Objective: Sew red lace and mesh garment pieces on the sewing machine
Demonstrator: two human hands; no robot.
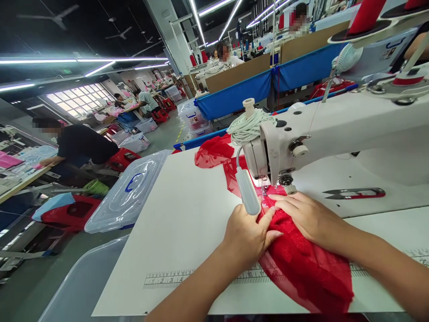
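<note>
Sheer red lace fabric [301, 264] runs under the presser foot [264, 191] of a white sewing machine [335, 134] and drapes toward the table's front edge. My left hand [246, 230] is closed on the fabric's left edge just in front of the foot, thumb over the cloth; a small lamp hides some of its fingers. From the right, my right hand [310, 217] lies on the lace with fingers stretched flat toward the needle. More red fabric [214, 152] lies bunched behind the foot. Thread snips [355, 193] rest on the machine bed, right of my right hand.
The grey lamp [248, 190] hangs close by my left hand. A printed ruler [167, 278] marks the white tabletop [174, 214]. Lidded plastic bins [134, 188] stand left of the table. Red thread cones [365, 18] stand above the machine. Other people sit at benches beyond.
</note>
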